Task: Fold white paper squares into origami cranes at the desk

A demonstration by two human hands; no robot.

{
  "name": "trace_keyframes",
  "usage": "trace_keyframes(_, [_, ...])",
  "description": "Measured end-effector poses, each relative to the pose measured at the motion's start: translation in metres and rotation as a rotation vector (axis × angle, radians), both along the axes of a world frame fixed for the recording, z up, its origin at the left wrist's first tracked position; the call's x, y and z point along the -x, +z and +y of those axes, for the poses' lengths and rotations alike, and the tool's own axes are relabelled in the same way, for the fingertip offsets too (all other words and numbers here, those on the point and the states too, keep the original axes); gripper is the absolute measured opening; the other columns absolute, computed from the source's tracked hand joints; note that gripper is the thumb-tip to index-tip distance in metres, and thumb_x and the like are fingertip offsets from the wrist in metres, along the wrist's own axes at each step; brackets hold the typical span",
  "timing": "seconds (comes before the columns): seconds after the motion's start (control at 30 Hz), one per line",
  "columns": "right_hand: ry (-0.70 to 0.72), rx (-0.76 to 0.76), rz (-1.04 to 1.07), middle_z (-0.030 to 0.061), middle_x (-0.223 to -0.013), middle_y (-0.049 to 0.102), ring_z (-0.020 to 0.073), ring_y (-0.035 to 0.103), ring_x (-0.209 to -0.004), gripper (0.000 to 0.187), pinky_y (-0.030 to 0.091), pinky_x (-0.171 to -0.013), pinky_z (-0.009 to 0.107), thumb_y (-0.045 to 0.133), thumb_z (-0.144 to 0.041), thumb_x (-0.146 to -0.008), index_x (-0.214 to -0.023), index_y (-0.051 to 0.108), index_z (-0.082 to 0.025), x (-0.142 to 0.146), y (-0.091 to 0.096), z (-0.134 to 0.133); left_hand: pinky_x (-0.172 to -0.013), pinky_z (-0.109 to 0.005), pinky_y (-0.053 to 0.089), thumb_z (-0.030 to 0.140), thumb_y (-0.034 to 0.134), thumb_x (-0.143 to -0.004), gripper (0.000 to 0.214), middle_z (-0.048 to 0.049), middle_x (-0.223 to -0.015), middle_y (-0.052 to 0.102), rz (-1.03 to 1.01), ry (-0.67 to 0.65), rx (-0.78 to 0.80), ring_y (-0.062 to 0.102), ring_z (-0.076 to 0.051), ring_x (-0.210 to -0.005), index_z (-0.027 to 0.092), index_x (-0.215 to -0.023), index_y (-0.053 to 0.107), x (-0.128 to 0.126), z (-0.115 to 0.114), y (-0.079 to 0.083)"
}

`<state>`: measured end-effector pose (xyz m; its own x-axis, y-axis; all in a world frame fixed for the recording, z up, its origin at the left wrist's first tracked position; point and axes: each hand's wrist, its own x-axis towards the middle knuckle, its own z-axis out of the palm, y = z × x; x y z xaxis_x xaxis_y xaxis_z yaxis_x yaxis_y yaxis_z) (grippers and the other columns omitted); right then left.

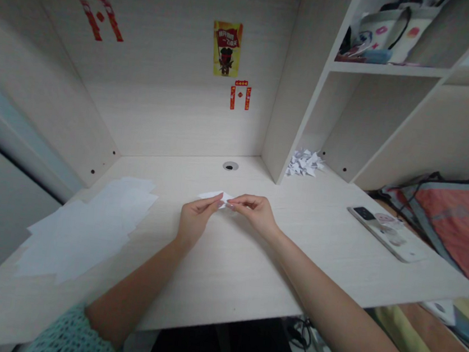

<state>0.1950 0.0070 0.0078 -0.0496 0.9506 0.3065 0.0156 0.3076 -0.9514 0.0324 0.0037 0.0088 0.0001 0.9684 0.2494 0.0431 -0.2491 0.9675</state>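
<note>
Left hand (195, 216) and right hand (258, 212) pinch one small white paper piece (210, 195), a fingertip grip likely for control; flat white paper sheets (90, 233) lie left, apparently within reach.

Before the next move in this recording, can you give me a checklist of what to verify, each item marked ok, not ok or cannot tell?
1. Left hand pinching the small white paper piece: ok.
2. Right hand pinching the same piece: ok.
3. Overlapping white paper sheets lying apart from both hands: ok.
4. Heap of small white paper scraps clear of the hands: ok.
5. Flat, pale rectangular smartphone clear of the right forearm: ok.
6. Piece torn or folded between the fingertips: cannot tell, fingers cover it.
</note>
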Motion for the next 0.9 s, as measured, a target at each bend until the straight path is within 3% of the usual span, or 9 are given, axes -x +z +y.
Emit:
trace_keyframes(0.37, [-0.025, 0.063, 0.078, 0.0038, -0.067, 0.070, 0.0137, 0.059, -0.056, 0.025, 0.047, -0.057, 0.028, 0.075, -0.037, -0.057, -0.073, 0.072, -0.018, 0.0013, -0.0041, 0.0018, -0.090, -0.037, 0.047, 0.030, 0.068, -0.067, 0.028, -0.0053, -0.100, 0.069, -0.038, -0.004, -0.019, 0.063, -0.021, -0.093, 0.019, -0.092, 0.070, -0.0025, 0.0005, -0.0033])
trace_keyframes(0.9, [-0.043, 0.065, 0.110, 0.0039, -0.067, 0.069, 0.0142, 0.060, -0.060, 0.023, 0.047, -0.061, 0.028, 0.074, -0.036, -0.058, -0.072, 0.072, -0.018, 0.0037, -0.0024, 0.0008, -0.087, -0.035, 0.050, 0.031, 0.067, -0.069, 0.027, -0.0055, -0.098, 0.069, -0.068, 0.026, -0.032, 0.064, -0.020, -0.090, 0.018, -0.093, 0.070, -0.0020, 0.0014, -0.0057])
